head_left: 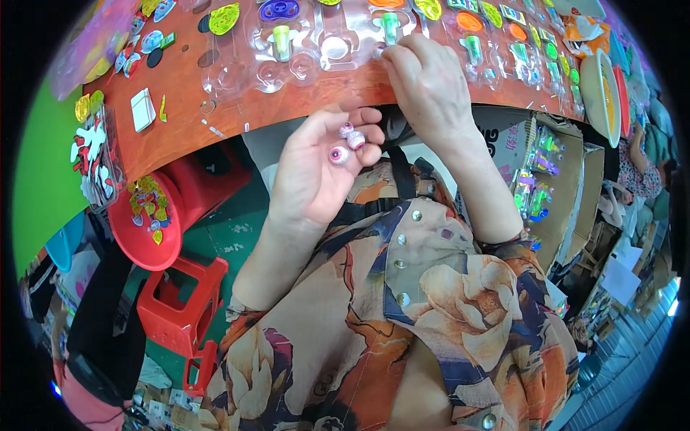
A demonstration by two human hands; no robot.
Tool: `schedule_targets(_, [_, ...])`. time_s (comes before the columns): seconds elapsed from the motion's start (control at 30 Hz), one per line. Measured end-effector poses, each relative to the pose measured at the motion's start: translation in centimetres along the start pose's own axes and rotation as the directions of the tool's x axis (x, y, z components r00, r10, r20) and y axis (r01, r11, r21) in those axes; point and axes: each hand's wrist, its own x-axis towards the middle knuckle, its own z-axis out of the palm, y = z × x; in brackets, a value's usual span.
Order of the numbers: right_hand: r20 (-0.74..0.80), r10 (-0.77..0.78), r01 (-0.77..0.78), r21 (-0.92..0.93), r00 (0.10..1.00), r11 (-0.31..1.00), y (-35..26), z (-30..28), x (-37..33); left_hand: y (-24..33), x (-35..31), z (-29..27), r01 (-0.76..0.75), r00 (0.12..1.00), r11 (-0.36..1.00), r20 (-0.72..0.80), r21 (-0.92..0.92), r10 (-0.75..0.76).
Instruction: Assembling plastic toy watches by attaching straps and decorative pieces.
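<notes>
My left hand point(314, 161) is turned palm up at the table's near edge, its fingers curled. Cradled in it are several small toy eyeballs point(338, 154), white with pinkish-red irises. My right hand point(433, 90) reaches over a clear plastic blister tray point(335, 49), thumb and fingertips pinched together at a round pocket. What they hold is mostly hidden by the fingers. Just beyond them, a green and clear tube-shaped toy point(389, 29) sits in the tray. Another tube toy point(281, 42), with a yellow-green top, lies in a tray to the left.
More filled blister trays point(496, 54) run along the orange-brown table point(273, 108) to the right. White cards point(143, 109) and a clear box point(108, 158) of red and white pieces lie left. Below are a red basin point(175, 237), a red stool point(172, 316) and a cardboard box point(568, 187).
</notes>
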Motion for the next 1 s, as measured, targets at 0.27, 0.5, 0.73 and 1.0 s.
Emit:
schedule_targets(0.27, [0.161,0.153,-0.215,0.517,0.975,0.829,-4.2,-4.6,0.9,1.7,0.5,-0.8,-0.119,0.988,0.980,0.077,-0.160,0.133])
schedule_targets(0.5, [0.129,0.012,-0.073,0.480,0.992,0.874,-5.5,-3.2,0.8,1.2,0.4,-1.5,-0.119,0.970,0.978,0.190,-0.170,0.151])
schedule_targets(0.73, [0.190,0.032,-0.133,0.547,0.981,0.827,-5.5,-2.2,0.2,0.8,-0.1,-1.5,-0.218,0.974,0.975,0.071,0.042,0.215])
schedule_targets(1.0, [0.212,0.122,-0.222,0.557,0.970,0.801,-6.1,-1.5,0.9,0.8,-0.5,-3.7,-0.169,0.977,0.983,0.122,-0.067,0.177])
